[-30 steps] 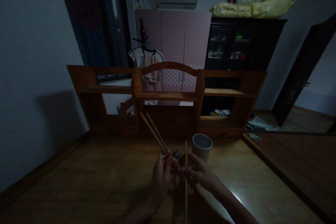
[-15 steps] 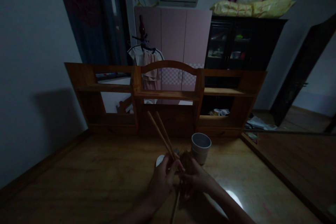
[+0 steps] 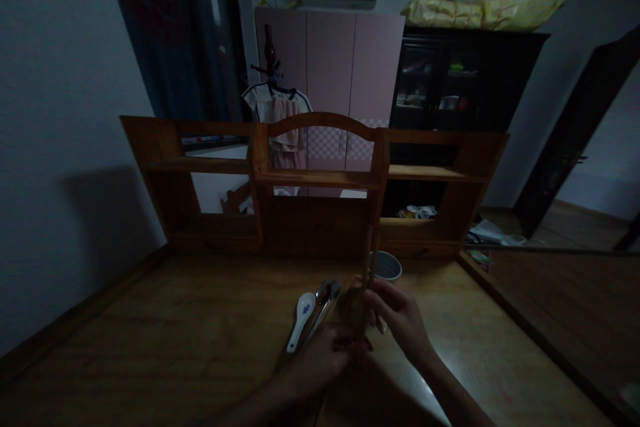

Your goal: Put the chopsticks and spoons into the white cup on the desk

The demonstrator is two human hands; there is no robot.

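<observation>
My right hand [image 3: 400, 317] pinches a pair of wooden chopsticks [image 3: 371, 257], which stand nearly upright. The fingers of my left hand [image 3: 325, 353] are curled round the chopsticks' lower ends, though shadow hides the exact grip. Left of the hands, a white spoon [image 3: 304, 310] with a blue mark on its bowl lies on the wooden desk [image 3: 200, 333]. Beside it are metal spoons [image 3: 325, 290], their handles partly covered by my left hand. A bundle of thin brownish sticks or bristles [image 3: 347, 300] lies behind my hands. Partly hidden by the chopsticks and my right hand is a grey cup [image 3: 387, 267].
A wooden shelf unit [image 3: 320, 179] runs along the desk's back edge. A raised wooden edge [image 3: 520, 327] borders the desk on the right, and a wall [image 3: 60, 213] closes the left side. Cupboards and hanging clothes are farther off. The light is dim.
The chopsticks have swung from leaning left to nearly upright and moved right, in front of the cup. My left hand has dropped lower, uncovering the white spoon and metal spoons.
</observation>
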